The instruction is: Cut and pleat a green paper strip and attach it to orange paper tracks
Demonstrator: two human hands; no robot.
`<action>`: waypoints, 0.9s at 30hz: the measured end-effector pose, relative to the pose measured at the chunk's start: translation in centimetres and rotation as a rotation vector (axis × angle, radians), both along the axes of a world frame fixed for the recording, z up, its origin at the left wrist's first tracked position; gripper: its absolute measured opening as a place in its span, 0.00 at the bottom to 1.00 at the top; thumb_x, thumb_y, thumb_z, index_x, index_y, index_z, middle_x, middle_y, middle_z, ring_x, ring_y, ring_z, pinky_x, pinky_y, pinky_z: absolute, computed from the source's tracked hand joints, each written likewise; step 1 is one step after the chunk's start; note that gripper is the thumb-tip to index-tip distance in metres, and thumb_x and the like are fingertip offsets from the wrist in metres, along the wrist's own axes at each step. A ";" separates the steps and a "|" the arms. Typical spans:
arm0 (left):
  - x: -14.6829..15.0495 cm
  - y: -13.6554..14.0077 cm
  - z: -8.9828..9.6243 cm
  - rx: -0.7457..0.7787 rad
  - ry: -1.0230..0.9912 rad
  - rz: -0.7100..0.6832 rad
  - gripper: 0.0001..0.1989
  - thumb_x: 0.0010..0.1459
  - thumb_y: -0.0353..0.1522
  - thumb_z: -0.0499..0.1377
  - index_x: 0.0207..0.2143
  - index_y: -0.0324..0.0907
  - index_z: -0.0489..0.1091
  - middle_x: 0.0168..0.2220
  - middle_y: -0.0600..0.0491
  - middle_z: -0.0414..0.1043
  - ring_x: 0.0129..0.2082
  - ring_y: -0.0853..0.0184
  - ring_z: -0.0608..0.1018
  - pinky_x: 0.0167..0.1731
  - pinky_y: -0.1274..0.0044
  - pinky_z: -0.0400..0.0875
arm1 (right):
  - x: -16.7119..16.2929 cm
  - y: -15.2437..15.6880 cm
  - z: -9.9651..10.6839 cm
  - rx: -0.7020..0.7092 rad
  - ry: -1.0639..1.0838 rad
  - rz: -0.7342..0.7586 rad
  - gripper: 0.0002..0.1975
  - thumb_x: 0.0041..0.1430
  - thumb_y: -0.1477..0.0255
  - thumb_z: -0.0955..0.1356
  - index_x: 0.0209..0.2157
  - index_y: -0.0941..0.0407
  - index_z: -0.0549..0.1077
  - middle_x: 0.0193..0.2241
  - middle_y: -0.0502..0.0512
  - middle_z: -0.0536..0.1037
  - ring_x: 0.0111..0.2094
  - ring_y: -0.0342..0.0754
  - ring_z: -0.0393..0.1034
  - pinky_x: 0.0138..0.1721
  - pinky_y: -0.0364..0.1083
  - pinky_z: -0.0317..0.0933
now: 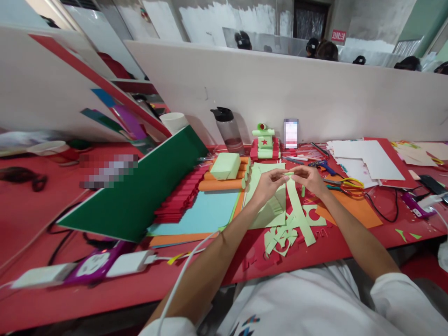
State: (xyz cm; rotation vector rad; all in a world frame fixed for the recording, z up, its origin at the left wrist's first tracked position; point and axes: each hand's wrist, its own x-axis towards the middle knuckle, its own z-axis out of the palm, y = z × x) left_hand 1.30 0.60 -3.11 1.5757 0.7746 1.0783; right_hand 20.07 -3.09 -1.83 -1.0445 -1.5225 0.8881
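Pale green paper scraps (269,240) lie at lower centre near the red table's (325,245) front edge, perhaps to leave working room above. Just beside them, a long green strip (301,217) slants up to the centre, its far end raised, likely for handling with both hands. Left hand (269,184) and right hand (311,180) nearly meet there, fingers curled, fingertips pinching that end. Beyond, at upper centre, a phone (291,133) stands before the white partition (350,95), presumably for viewing.
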 end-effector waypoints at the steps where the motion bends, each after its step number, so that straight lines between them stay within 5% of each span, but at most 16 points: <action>1: 0.0 0.0 0.1 -0.003 -0.004 -0.004 0.21 0.52 0.43 0.68 0.43 0.40 0.78 0.30 0.52 0.77 0.30 0.67 0.75 0.34 0.74 0.71 | 0.1 0.0 0.0 -0.004 0.001 -0.001 0.14 0.52 0.63 0.74 0.39 0.55 0.79 0.36 0.55 0.82 0.37 0.49 0.76 0.40 0.47 0.70; 19: 0.4 -0.1 -0.4 0.138 0.082 0.035 0.18 0.56 0.46 0.64 0.38 0.41 0.73 0.36 0.51 0.76 0.30 0.68 0.75 0.30 0.76 0.69 | 0.2 0.7 -0.9 0.016 -0.002 -0.007 0.14 0.54 0.61 0.74 0.38 0.55 0.82 0.34 0.55 0.83 0.35 0.49 0.77 0.39 0.47 0.70; 27: 0.2 0.2 -0.6 0.123 0.076 0.056 0.18 0.55 0.47 0.65 0.35 0.41 0.74 0.26 0.55 0.72 0.24 0.70 0.69 0.25 0.77 0.63 | 0.3 0.5 -0.8 0.108 -0.173 -0.068 0.13 0.57 0.63 0.72 0.41 0.54 0.81 0.38 0.56 0.83 0.38 0.50 0.77 0.41 0.47 0.69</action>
